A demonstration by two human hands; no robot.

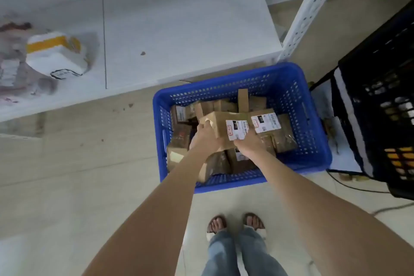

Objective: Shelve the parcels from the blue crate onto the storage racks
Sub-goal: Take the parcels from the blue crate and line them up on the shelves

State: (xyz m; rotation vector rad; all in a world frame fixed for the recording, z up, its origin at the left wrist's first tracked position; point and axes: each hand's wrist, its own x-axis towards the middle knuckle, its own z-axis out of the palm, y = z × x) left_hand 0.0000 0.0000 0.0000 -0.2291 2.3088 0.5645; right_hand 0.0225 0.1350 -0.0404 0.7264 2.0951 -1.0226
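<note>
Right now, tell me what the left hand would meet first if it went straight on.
The left hand grips the labelled parcel, so it meets that at once; past it, probably the blue crate's far wall, depth unclear.

We hold both bare arms stretched forward and down, nearly straight, drawing together at the wrists. Our left hand [206, 135] curls its fingers [202, 125] round the left end of a cardboard parcel [220, 122] — knuckles up, wrist straight. Our right hand [248, 144] grips the parcel's near right edge — back of the hand facing up.
</note>
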